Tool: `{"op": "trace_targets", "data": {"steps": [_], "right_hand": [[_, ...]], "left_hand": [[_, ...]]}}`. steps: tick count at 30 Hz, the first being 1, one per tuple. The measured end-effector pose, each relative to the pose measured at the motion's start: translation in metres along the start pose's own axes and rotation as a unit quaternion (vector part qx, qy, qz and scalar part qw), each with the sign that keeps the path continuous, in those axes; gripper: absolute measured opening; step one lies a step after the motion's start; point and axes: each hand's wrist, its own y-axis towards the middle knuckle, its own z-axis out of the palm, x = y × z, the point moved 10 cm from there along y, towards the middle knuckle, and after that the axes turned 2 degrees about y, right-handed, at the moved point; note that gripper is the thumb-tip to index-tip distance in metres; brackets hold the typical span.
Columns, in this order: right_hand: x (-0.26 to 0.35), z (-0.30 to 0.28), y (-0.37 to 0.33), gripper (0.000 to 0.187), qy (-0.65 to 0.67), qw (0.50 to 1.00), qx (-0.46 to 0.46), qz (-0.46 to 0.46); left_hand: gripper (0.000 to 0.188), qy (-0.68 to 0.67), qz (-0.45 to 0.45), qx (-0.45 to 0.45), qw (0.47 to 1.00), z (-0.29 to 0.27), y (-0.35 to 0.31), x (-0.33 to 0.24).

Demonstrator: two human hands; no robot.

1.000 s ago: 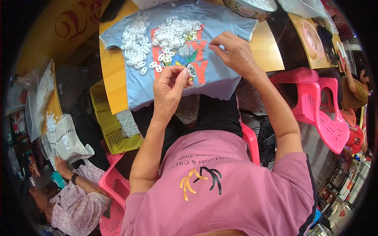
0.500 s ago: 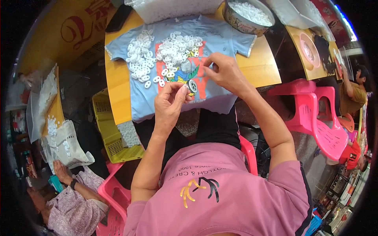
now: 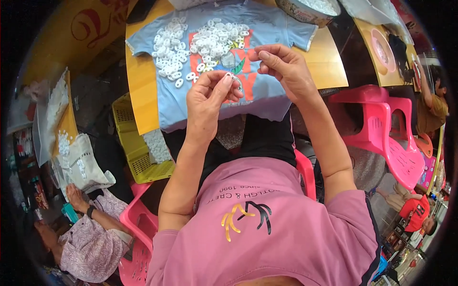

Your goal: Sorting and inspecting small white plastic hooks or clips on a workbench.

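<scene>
My left hand (image 3: pixel 208 97) pinches a small white plastic piece (image 3: pixel 231 76) between thumb and fingertips, above the printed front of a light-blue T-shirt (image 3: pixel 174 107). To its right, my right hand (image 3: pixel 286 69) hovers over the shirt with curled fingers, thumb and forefinger tips close together. Whatever they hold, if anything, is too small to make out. Beyond my left hand, many white two-holed oval pieces lie on the shirt in two loose heaps: a left heap (image 3: pixel 171 52) and a middle heap (image 3: pixel 217 40).
The shirt covers much of a yellow table (image 3: pixel 329 62). At the back stands a round tub (image 3: pixel 310 13) of white pieces. A yellow crate (image 3: pixel 138 152) is below left; pink chairs (image 3: pixel 381 124) stand right. Another person (image 3: pixel 93 245) sits at left beside a cloth bag (image 3: pixel 83 164).
The view has tilted, so the table sits higher in the picture. My right hand has moved slightly right and away from me; my left keeps its pinch on the white piece.
</scene>
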Motion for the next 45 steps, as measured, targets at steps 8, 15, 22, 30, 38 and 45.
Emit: {"op": "trace_targets", "data": {"steps": [8,15,22,30,38,45], "right_hand": [[-0.02,0.008,-0.009,0.029,0.182,0.978,-0.009,0.097],[-0.006,0.037,-0.018,0.03,0.237,0.968,0.056,0.065],[-0.003,0.041,-0.023,0.02,0.138,0.99,0.037,0.002],[0.008,0.053,-0.028,0.019,0.045,0.997,0.034,-0.053],[0.018,0.058,-0.031,0.018,-0.029,0.995,0.043,-0.08],[0.032,0.06,-0.035,0.016,-0.129,0.984,0.018,-0.122]], "left_hand": [[0.016,0.012,0.015,0.005,1.0,0.006,-0.007,-0.007],[0.017,-0.013,0.027,0.014,0.999,0.018,-0.008,-0.019],[0.016,-0.027,0.031,0.026,0.999,0.024,-0.008,-0.023],[0.014,-0.006,0.063,0.035,0.997,0.024,-0.011,-0.029],[0.014,0.03,0.077,0.033,0.996,0.024,-0.015,-0.033],[0.011,0.057,0.084,0.017,0.995,0.022,-0.018,-0.036]]}}
